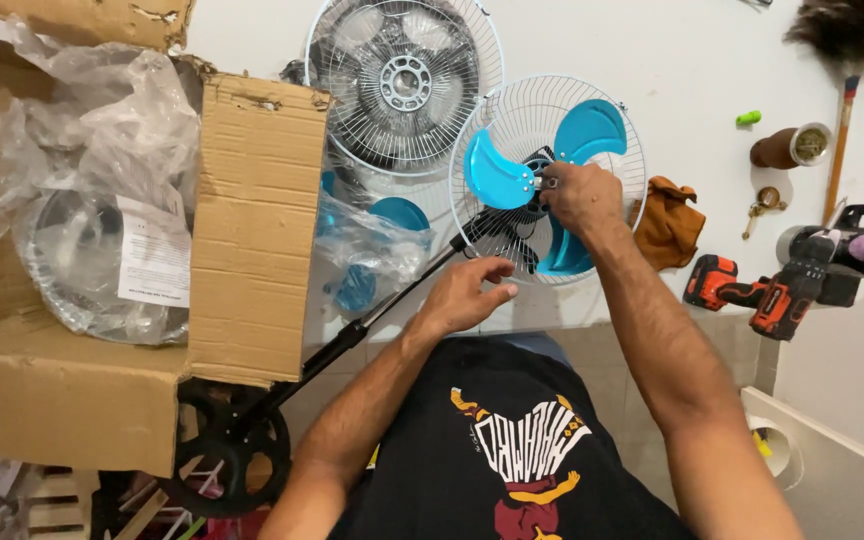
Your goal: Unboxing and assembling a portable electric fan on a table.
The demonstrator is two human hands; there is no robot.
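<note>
Gripping a small metal piece at the hub of the blue fan blade (552, 180), the right hand (580, 196) is closed around it at the centre of the rear wire guard (512, 110). The blade sits inside that guard, on top of the motor housing (507, 235), so the blade appears seated, though whether it is fully fastened cannot be told. The left hand (464, 295) hovers open just below the housing, fingers loosely curled, holding nothing. A black pole (372, 315) runs from the housing down to a black round base (227, 450), so the stand looks already joined.

By my reading, the front grille (402, 80) is what remains: it lies apart on the white floor, just above the guard, not yet mounted.

To the left stands an open brown cardboard box (252, 220) with torn flaps; inside it crumpled clear plastic wrap (92, 130) covers another round grille, with a white rectangular printed sheet (152, 250) tucked under the plastic. Between the box and the fan lies a clear plastic bag (367, 250) holding more blue parts. To the right are a brown cloth (672, 220), an orange and black cordless drill (752, 290) and a feather duster (847, 40).
</note>
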